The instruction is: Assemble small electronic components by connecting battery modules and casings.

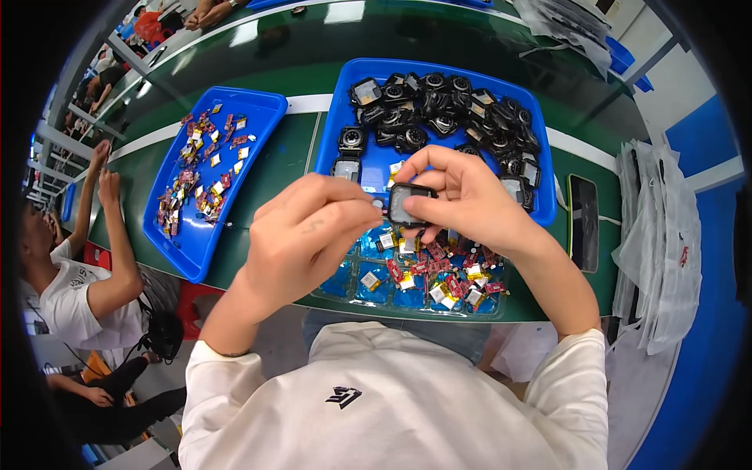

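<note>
Shirt: white tee [392,407] on the wearer, small black logo, right down at the bottom of the view.
Pocketed tray: a clear-and-blue tray with compartments [335,283] sits at the near edge of the bench [298,149], with silver-and-yellow batteries [370,280] and little red boards [450,283] heaped mostly toward its right side.
Left hand [313,231]: fingertips pinched together at the case's left edge; can't tell what they grip, the fingers hide it.
Right hand [462,192]: clamped on the case, thumb flat across its face, fingers curled around behind.
Watch case [399,205]: black, squarish, grey inside, up between both hands above the pocketed tray.
Phone [583,223]: lying on the bench off to the right, dark screen, greenish edge.
Left blue tray [268,103]: set at a slant, loaded with more boards and batteries.
Big blue tray [380,160]: just beyond the hands, black watch cases [442,125] piled messily along its back and right.
Bags [658,243]: whitish see-through plastic, hanging in a bunch at far right.
Neighbour [82,294]: someone in a white top over on the left, both forearms raised.
Far side: another person's hands [210,13] rest together up top, past the trays.
</note>
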`<action>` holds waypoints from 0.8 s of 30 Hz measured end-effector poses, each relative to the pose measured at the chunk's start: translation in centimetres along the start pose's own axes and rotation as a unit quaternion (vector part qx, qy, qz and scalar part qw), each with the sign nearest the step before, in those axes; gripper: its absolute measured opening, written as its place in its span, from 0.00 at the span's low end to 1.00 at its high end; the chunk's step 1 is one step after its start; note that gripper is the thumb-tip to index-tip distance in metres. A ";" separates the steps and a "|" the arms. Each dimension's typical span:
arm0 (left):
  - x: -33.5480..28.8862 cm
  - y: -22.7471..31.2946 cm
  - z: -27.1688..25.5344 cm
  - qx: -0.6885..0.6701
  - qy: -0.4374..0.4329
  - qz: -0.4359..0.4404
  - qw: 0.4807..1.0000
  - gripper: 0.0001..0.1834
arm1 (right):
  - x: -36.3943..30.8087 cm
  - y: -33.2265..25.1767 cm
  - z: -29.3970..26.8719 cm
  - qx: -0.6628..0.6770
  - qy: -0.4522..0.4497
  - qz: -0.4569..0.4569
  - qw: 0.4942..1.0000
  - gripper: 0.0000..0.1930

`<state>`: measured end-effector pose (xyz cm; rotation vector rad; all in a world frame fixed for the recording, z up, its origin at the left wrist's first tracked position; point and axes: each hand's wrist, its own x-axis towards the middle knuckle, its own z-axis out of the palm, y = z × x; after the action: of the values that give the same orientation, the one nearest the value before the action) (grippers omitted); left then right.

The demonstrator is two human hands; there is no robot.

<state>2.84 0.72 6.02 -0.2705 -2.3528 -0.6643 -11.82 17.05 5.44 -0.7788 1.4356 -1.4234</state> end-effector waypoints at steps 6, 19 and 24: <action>1.7 -0.3 -0.2 -0.057 -0.037 0.154 0.986 0.11 | -0.5 0.7 0.6 0.039 -0.076 -0.043 0.995 0.14; 2.7 -1.0 -0.6 -0.047 -0.109 0.218 0.969 0.13 | -2.5 -0.8 1.8 -0.072 -0.074 -0.026 0.994 0.13; 2.8 -0.5 -0.8 -0.020 -0.106 0.227 0.968 0.13 | -2.6 -0.8 2.0 -0.094 -0.069 -0.032 0.993 0.12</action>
<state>1.00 -0.12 8.20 -0.9064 -2.3523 -0.4749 -9.20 18.60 6.95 -1.0302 1.4609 -1.2676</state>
